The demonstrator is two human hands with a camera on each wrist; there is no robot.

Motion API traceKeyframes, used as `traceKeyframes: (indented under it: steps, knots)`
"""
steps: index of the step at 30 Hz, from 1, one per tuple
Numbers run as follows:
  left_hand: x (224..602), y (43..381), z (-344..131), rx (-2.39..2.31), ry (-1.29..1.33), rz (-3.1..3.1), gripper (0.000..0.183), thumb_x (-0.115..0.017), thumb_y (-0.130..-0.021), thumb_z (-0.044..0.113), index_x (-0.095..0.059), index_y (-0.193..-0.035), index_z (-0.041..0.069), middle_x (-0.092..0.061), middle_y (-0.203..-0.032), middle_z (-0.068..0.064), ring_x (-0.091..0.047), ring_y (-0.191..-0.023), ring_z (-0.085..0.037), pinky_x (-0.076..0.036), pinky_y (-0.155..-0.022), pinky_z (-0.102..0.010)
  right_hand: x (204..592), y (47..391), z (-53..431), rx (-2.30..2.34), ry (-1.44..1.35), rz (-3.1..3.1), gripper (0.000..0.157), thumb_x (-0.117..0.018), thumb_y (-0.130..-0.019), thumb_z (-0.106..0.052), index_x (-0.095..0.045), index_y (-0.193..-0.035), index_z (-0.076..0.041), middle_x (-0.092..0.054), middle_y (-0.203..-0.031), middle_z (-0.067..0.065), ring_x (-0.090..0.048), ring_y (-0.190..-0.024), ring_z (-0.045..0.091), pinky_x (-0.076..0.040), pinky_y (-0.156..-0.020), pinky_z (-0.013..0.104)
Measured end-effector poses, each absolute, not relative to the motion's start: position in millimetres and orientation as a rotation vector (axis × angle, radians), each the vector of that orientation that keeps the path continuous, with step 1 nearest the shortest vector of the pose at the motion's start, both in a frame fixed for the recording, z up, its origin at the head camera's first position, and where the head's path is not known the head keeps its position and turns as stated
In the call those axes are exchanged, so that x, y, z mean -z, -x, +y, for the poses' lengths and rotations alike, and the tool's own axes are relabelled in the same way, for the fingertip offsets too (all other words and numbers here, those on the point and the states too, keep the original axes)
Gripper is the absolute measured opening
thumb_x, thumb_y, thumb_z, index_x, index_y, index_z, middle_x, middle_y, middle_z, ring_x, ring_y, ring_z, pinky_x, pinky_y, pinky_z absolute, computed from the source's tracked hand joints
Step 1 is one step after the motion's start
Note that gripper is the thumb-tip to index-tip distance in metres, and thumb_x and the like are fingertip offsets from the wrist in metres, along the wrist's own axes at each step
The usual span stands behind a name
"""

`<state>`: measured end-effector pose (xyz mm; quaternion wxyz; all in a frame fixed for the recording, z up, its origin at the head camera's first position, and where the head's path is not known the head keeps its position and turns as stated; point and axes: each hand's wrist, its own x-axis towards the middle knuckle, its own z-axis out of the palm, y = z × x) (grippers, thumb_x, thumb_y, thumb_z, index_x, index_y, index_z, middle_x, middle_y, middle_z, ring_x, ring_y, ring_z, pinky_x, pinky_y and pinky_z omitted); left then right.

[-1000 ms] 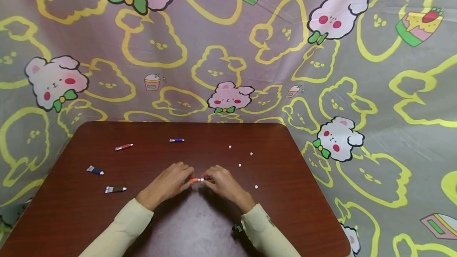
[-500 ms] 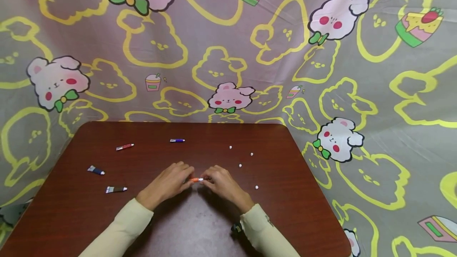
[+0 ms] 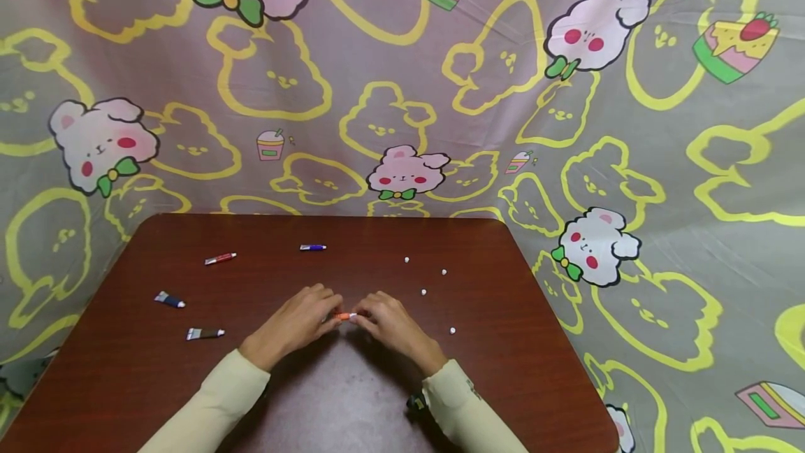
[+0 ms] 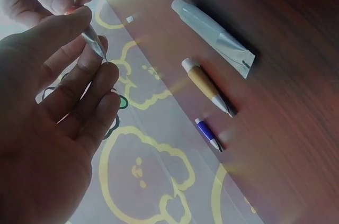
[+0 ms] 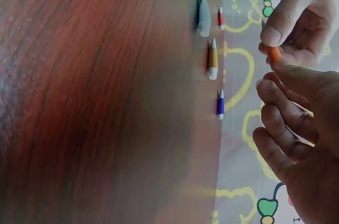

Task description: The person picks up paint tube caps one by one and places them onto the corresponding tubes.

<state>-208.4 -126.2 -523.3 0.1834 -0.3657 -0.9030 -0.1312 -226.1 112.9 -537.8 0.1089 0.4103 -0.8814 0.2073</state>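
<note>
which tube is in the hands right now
The orange tube, held between the left hand and right hand; the other tubes lie on the table.

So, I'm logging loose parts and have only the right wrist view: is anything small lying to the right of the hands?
Observer: Yes, four small white pieces, seen in the head view.
Operator: Which lies lowest in that view?
Observer: The rightmost one.
Operator: The left hand hides part of the orange tube from me. What's there?
Observer: The left wrist view shows its silver tail, tapering to a thin end.
</note>
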Motion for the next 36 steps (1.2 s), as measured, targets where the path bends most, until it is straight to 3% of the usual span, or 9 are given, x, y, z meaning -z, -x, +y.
traceKeyframes:
  steps: [7,24,36]
  knots:
    - [522.3,208.3,-126.0,0.381,1.044,-2.538,0.025,-0.093,-0.087,0.021,-0.070,-0.094,0.017,-0.070,-0.089,0.002,-0.063,-0.086,-0.019,-0.054,-0.078,-0.039,539.7,226.1,114.0,-0.607,-1.213,-2.607,0.014,-0.072,-0.106,-0.024,-0.079,-0.110,-0.012,-0.078,-0.102,-0.001,-0.068,-0.093,0.015,-0.057,-0.084,0.027]
    - [517.5,208.8,-125.9,0.556,1.051,-2.552,0.017,-0.087,-0.093,0.018,-0.071,-0.097,0.017,-0.071,-0.091,0.003,-0.061,-0.087,-0.016,-0.053,-0.081,-0.041,541.7,227.3,116.8,-0.771,-1.197,-2.512,0.010,-0.073,-0.105,-0.022,-0.078,-0.107,-0.013,-0.078,-0.101,-0.003,-0.064,-0.089,0.011,-0.054,-0.080,0.024]
    - [513.4,210.0,-122.4,0.567,1.043,-2.515,0.021,-0.091,-0.090,0.018,-0.071,-0.096,0.018,-0.072,-0.092,0.004,-0.061,-0.089,-0.015,-0.054,-0.083,-0.040,540.8,228.0,114.7,-0.738,-1.151,-2.522,0.031,-0.061,-0.112,-0.021,-0.063,-0.082,-0.014,-0.060,-0.074,-0.006,-0.055,-0.074,0.010,-0.047,-0.071,0.025]
